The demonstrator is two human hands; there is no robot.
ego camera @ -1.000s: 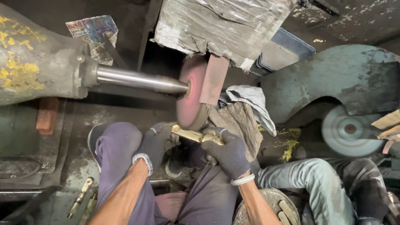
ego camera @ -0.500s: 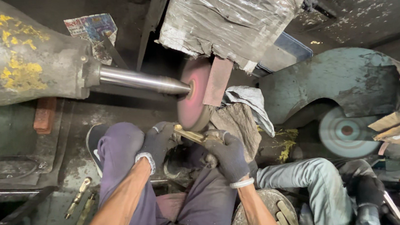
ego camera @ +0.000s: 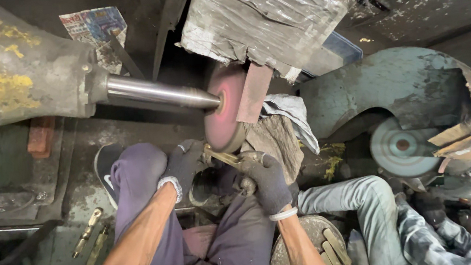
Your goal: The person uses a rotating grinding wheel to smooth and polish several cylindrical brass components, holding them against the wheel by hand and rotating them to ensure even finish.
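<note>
Both my hands wear dark gloves and grip one brass-coloured metal piece (ego camera: pixel 221 156). My left hand (ego camera: pixel 182 164) holds its left end, my right hand (ego camera: pixel 264 180) holds its right end. The piece is pressed against the lower rim of a pink buffing wheel (ego camera: pixel 225 114), which sits on a steel shaft (ego camera: pixel 158 94) coming out of a grey motor housing (ego camera: pixel 17 72). My knees in purple trousers (ego camera: pixel 137 175) are below the wheel.
Two more brass pieces (ego camera: pixel 89 242) lie on the floor at lower left. A second person's legs (ego camera: pixel 367 206) are at the right, near a teal wheel (ego camera: pixel 404 146) under a green guard (ego camera: pixel 391 90). A plastic-wrapped cover (ego camera: pixel 271 15) hangs above.
My hands and the brass piece stay at the wheel's lower rim, shifting only slightly. The view has moved a little.
</note>
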